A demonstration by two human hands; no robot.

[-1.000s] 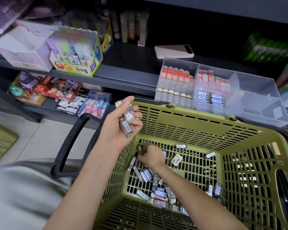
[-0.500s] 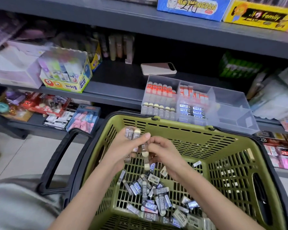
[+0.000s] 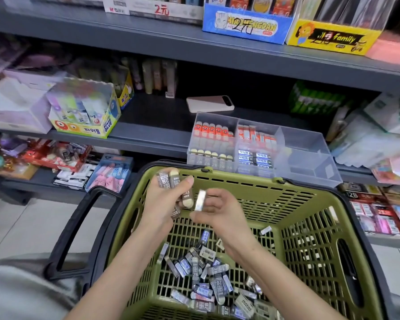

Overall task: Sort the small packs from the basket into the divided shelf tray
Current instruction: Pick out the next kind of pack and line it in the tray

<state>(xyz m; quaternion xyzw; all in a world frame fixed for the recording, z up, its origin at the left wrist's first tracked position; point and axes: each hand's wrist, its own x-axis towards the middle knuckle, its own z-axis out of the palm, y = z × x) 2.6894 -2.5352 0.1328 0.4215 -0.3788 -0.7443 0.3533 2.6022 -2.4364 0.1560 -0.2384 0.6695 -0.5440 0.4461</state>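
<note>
Both hands are up over the green basket (image 3: 293,192), right by its far rim. The left hand (image 3: 162,204) is wrapped around a fanned bundle of packs (image 3: 169,181), grey sleeves marked 2B with cream caps. The right hand (image 3: 219,209) pinches a single pack (image 3: 200,200) between thumb and fingertips, just beside that bundle. Plenty of loose packs (image 3: 208,280) lie heaped on the basket floor, so the job looks far from done.

The divided tray (image 3: 310,162) sits at the front edge of the middle shelf (image 3: 148,132), just behind the basket rim. Its front-left compartment holds a row of 2B packs (image 3: 208,158) that look like the ones in hand.

Here's the danger: that bundle is loose and splayed, and one pack hangs low out of the palm. Feed another in and something may slip, either back into the heap or down between the basket and the shelf. Carry them all over at once and one could land in the wrong compartment. The tray is right at the shelf's edge too, so a knock from a wrist could shift it. A phone (image 3: 209,103) lies behind it, well out of the way.
</note>
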